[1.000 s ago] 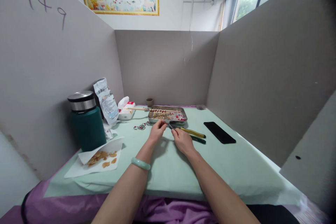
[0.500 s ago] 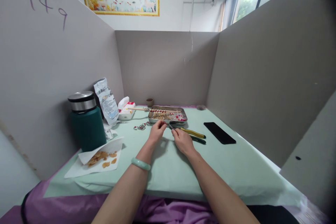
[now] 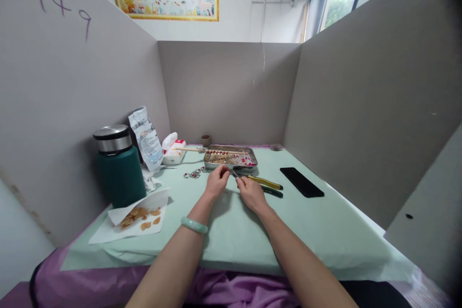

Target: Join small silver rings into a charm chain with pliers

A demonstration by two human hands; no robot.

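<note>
My left hand (image 3: 217, 181), with a pale green bangle (image 3: 194, 225) on its wrist, is pinched closed at the near edge of a metal tray (image 3: 206, 165). What its fingertips hold is too small to make out. Close beside it, my right hand (image 3: 250, 193) is closed on a slim metal tool (image 3: 234, 173), its tip pointing at the left fingertips. The tool's kind is unclear. Pliers with yellow and dark green handles (image 3: 267, 183) lie just beyond the right hand, partly hidden by it. Small gold, clear and red pieces (image 3: 225, 159) fill the tray.
A beaded stick (image 3: 216, 152) lies across the tray; a beaded chain (image 3: 195, 173) is left of it. A black phone (image 3: 302, 182) lies right. Left stand a green flask (image 3: 121, 173), a pouch (image 3: 146, 139), a tissue pack (image 3: 174, 151) and snacks on paper (image 3: 140, 217). Partitions enclose the table.
Both hands stay in nearly the same place, with only a tiny shift at the fingertips. Nothing else has visibly moved.
</note>
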